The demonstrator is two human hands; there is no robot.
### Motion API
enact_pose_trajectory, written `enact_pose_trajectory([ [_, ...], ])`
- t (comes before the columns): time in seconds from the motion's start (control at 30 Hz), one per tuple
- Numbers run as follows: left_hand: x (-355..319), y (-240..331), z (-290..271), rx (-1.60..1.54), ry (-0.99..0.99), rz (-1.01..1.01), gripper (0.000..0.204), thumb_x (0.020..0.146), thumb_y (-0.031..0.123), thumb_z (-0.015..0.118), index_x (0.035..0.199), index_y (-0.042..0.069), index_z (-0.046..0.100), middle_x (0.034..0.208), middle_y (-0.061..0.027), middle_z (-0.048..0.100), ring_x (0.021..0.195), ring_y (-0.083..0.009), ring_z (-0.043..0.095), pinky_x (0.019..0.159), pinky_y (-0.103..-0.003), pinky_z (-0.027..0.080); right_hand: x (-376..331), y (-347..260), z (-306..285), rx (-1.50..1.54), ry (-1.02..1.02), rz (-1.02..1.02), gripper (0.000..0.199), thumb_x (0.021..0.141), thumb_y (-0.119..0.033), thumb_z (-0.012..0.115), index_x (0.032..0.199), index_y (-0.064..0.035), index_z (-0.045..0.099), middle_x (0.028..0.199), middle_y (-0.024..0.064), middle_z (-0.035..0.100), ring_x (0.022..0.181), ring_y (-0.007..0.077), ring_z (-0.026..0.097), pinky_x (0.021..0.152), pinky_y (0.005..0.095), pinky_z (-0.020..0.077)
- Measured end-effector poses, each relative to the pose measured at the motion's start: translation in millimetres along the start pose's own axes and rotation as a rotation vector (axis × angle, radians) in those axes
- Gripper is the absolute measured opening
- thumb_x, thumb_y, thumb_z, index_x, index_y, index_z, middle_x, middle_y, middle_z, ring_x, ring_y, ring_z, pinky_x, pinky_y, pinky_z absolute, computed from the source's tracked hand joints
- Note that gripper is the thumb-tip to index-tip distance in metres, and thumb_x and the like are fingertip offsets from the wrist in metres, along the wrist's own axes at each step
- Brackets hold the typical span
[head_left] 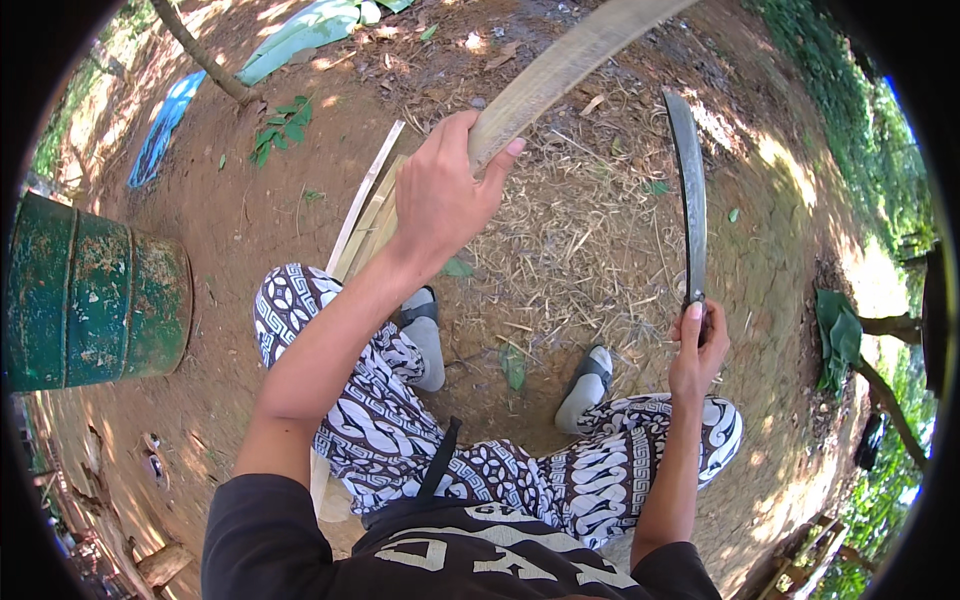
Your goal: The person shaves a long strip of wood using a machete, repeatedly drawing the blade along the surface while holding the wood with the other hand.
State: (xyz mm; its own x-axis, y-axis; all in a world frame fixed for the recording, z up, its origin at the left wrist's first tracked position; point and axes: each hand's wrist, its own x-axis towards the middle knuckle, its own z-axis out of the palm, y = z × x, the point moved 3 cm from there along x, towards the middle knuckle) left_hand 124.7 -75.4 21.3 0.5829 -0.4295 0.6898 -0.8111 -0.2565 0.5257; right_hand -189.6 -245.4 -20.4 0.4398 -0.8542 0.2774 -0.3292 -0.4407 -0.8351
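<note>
My left hand [447, 190] is closed round the near end of a long, flat strip of pale wood or bamboo [570, 75]. The strip slants up and away to the right and leaves the picture at the top. In my right hand [699, 350] is the dark handle of a machete [690, 200], its long grey blade pointing up and away from me. Blade and strip are apart. Between them, on the ground, lie scattered pale shavings [570, 250]. Several more cut strips [375, 220] lie beside my left knee.
A rusty green metal drum [100, 290] lies at the left. Farther off are a thin tree trunk [200, 50], a blue sheet [165, 125] and a large banana leaf [300, 40]. Dark green leaves [838, 338] hang at the right. My sandalled feet [585, 388] rest on bare earth.
</note>
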Motion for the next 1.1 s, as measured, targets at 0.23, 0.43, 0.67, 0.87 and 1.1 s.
enact_pose_trajectory([
  [0.23, 0, 14, -17, 0.053, 0.011, 0.065, 0.046, 0.080, 0.039, 0.083, 0.106, 0.004, 0.070, 0.085, -0.0094, 0.069, 0.070, -0.0234, 0.068, 0.060, -0.034, 0.053, -2, 6, 2, 0.069, -0.066, 0.034, 0.027, 0.104, -0.027, 0.057, 0.104, -0.0002, 0.060, 0.075, -0.0001, 0.057, 0.066, 0.0068, 0.050, 0.060, 0.0232, 0.0405],
  [0.43, -3, 14, -18, 0.029, -0.018, 0.072, 0.046, 0.079, 0.035, 0.085, 0.111, 0.005, 0.072, 0.084, -0.0080, 0.069, 0.069, -0.0203, 0.067, 0.061, -0.032, 0.053, 0, 5, 4, 0.071, -0.050, 0.005, 0.037, 0.102, -0.035, 0.059, 0.101, 0.0016, 0.060, 0.072, 0.0020, 0.056, 0.063, 0.0085, 0.051, 0.057, 0.0253, 0.0410],
  [0.67, -4, 23, -27, -0.098, -0.061, 0.010, 0.049, 0.078, 0.029, 0.087, 0.116, 0.002, 0.071, 0.087, -0.0109, 0.071, 0.072, -0.0191, 0.067, 0.065, -0.032, 0.053, -2, 6, 5, 0.101, -0.079, -0.027, 0.032, 0.102, -0.031, 0.058, 0.102, 0.0013, 0.060, 0.073, 0.0013, 0.056, 0.064, 0.0078, 0.050, 0.059, 0.0241, 0.0398],
  [0.87, -6, 28, -29, -0.173, -0.074, -0.001, 0.050, 0.078, 0.026, 0.087, 0.117, 0.000, 0.071, 0.088, -0.0118, 0.072, 0.075, -0.0173, 0.068, 0.066, -0.030, 0.053, -4, 3, 5, 0.122, -0.108, -0.049, 0.030, 0.103, -0.029, 0.057, 0.105, 0.0006, 0.059, 0.076, 0.0012, 0.056, 0.067, 0.0078, 0.049, 0.060, 0.0231, 0.0392],
  [1.1, -6, 31, -29, -0.225, -0.078, 0.010, 0.050, 0.078, 0.025, 0.087, 0.117, -0.002, 0.070, 0.089, -0.0118, 0.072, 0.075, -0.0159, 0.067, 0.067, -0.030, 0.053, -4, 3, 4, 0.126, -0.105, -0.063, 0.028, 0.103, -0.028, 0.056, 0.104, 0.0001, 0.059, 0.075, 0.0020, 0.057, 0.065, 0.0080, 0.049, 0.059, 0.0233, 0.0389],
])
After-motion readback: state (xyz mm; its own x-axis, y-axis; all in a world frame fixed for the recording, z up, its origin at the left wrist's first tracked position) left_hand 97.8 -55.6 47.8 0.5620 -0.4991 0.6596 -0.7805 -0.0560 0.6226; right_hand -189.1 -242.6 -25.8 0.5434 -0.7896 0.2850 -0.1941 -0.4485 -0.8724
